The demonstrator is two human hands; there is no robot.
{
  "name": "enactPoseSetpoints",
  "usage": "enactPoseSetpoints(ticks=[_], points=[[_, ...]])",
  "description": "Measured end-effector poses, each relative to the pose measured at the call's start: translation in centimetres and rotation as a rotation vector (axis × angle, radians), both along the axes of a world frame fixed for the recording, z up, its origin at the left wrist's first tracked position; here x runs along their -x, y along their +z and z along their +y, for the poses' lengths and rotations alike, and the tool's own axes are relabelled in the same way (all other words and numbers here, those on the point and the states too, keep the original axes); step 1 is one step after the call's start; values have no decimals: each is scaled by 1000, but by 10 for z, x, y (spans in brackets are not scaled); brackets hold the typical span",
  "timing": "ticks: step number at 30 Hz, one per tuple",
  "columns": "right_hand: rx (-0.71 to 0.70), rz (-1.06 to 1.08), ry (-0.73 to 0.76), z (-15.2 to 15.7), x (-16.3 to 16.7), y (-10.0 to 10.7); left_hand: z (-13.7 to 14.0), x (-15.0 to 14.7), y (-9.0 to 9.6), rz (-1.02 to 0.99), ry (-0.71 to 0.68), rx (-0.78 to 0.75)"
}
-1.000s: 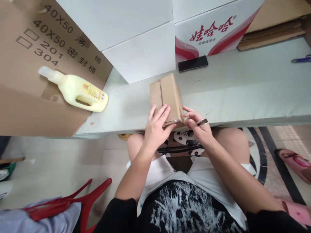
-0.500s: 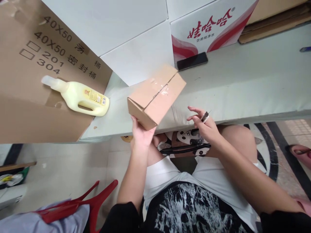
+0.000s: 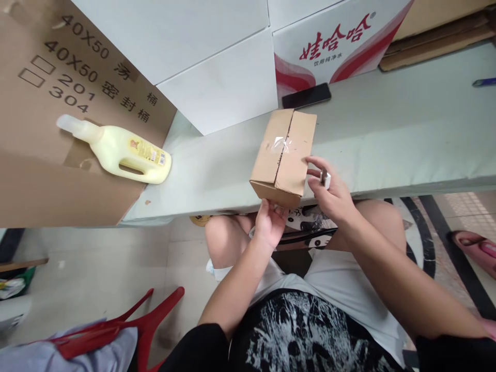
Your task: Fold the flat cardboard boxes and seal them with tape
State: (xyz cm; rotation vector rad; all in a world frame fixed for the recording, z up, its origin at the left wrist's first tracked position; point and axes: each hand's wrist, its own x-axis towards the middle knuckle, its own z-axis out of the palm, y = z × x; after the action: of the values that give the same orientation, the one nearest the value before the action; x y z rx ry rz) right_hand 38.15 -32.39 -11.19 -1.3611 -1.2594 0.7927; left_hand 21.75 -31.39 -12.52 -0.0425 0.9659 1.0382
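A small brown cardboard box (image 3: 296, 150), taped across its top seam, is tilted above the front of the covered table. My left hand (image 3: 270, 223) grips its near end from below, thumb on the end face and the other fingers partly hidden underneath. At the box's right side is my right hand (image 3: 329, 194), its fingertips at or touching the side. Between those fingers is a small white and dark tool (image 3: 325, 179), mostly hidden, whose kind I cannot make out.
A pale yellow handled bottle (image 3: 127, 152) lies against a large carton (image 3: 46, 175) on the left. White cartons (image 3: 220, 82) stand behind, with a black phone (image 3: 306, 96) before them. A pen-like blue item (image 3: 484, 82) lies far right. A red chair (image 3: 155, 320) is below left.
My left hand has moved right with the cardboard box and turned it, so its seam points more away from me. My right hand has come up to the box's right side.
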Motion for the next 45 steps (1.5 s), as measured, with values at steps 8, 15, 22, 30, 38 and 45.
enactPoseSetpoints(ticks=[8,15,22,30,38,45], points=[[143,21,-57,-2,3,17,-22,1,-10,6,-100,32],[250,77,-73,-3,-7,15,-14,30,-3,203,-592,12],[242,166,-59,-8,-1,13,15,62,51,561,-591,-566],[158,162,-87,-8,5,4,49,24,107,1459,-446,-1306],[90,150,-82,-8,8,-7,32,-15,85,1756,-955,-1358],[94,193,-69,-9,8,-10,33,-13,76,1713,-984,-1353]])
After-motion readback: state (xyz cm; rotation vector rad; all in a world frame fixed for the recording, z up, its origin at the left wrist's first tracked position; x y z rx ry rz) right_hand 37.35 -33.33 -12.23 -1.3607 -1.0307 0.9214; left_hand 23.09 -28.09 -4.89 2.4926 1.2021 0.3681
